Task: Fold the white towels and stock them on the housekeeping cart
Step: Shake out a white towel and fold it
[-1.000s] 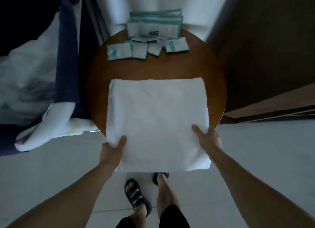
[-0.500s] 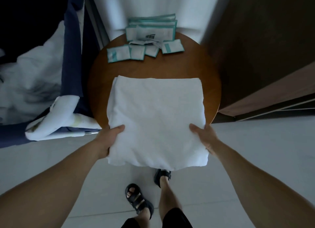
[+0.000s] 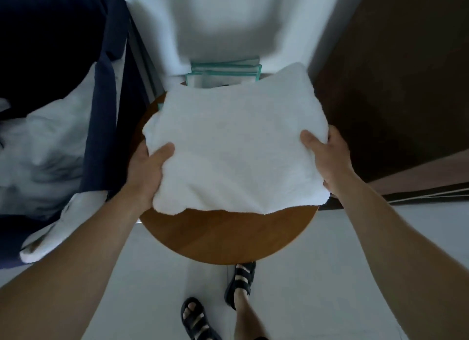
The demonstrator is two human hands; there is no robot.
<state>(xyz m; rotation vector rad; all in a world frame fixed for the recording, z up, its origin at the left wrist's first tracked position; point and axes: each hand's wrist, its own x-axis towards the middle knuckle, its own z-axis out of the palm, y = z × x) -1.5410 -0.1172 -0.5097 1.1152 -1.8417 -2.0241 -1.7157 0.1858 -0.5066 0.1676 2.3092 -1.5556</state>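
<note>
I hold the folded white towel (image 3: 236,146) over the round wooden table (image 3: 228,238), left hand (image 3: 146,172) and right hand (image 3: 330,159) each gripping a side edge with thumb on top, since it looks soft, light and floppy and would likely sag or unfold from one corner.

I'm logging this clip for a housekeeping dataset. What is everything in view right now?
towel: one, white, folded, over the table's far half
table: one, brown wood, round, centre
packets: several, white with teal edges, behind the towel, partly hidden
bag: one, dark blue, left
linen: crumpled heap, white, far left by the bag
panel: one, dark brown, right
floor: pale, bottom
sandals: two, black, on the person's feet, bottom centre
left hand: one, grips the towel's left edge, thumb on top
right hand: one, grips the towel's right edge, thumb on top
</note>
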